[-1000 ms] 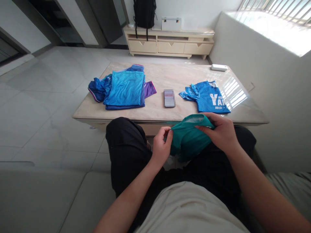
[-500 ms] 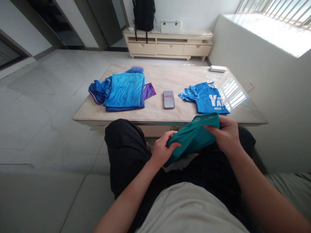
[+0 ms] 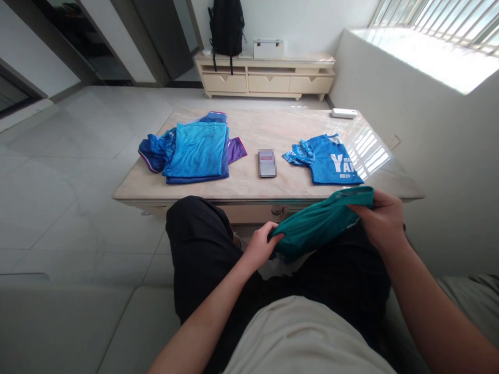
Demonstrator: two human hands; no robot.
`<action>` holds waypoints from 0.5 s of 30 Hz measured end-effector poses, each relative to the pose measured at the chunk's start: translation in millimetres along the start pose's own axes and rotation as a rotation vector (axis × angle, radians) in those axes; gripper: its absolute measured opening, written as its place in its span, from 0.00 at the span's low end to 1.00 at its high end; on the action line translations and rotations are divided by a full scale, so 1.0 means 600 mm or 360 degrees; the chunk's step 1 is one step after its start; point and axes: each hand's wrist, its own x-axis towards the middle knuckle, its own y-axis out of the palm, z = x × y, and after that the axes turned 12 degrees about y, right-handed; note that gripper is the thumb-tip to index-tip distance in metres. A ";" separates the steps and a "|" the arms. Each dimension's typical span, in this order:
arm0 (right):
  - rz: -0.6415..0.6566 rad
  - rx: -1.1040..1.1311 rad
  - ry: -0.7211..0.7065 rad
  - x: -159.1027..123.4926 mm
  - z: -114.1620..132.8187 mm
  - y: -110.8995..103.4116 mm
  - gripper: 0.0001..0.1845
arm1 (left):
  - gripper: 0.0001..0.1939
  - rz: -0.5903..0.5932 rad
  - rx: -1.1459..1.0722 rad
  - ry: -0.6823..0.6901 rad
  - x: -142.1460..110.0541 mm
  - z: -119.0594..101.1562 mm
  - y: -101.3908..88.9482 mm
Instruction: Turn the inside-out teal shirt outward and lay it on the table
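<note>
A green garment (image 3: pixel 319 223) is stretched between my two hands above my lap; its exact kind does not show. My left hand (image 3: pixel 262 244) pinches its near left end, thumb on top. At the right end, my right hand (image 3: pixel 384 215) grips the hemmed edge, fingers behind the cloth. Just beyond, on the table (image 3: pixel 265 124), lies a folded blue shirt (image 3: pixel 331 161) with white lettering. Farther left sits a stack of folded blue clothes (image 3: pixel 198 150), with a purple piece (image 3: pixel 236 149) poking out on its right side.
Between the two clothing piles lies a phone (image 3: pixel 267 163). A white oblong object (image 3: pixel 343 113) rests at the table's far right corner. Behind, a low cabinet (image 3: pixel 268 83) bears a black backpack (image 3: pixel 227 28) and a white box (image 3: pixel 268 49). My knees (image 3: pixel 195 223) are close to the table's front edge.
My right hand has moved right with its end of the green garment, drawing the cloth out longer. My left hand has shifted only slightly. The view has tilted a little.
</note>
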 end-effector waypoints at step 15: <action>-0.0586 -0.0021 -0.0065 0.003 -0.016 -0.075 0.13 | 0.15 0.0116 0.0841 0.0985 -0.005 -0.014 -0.032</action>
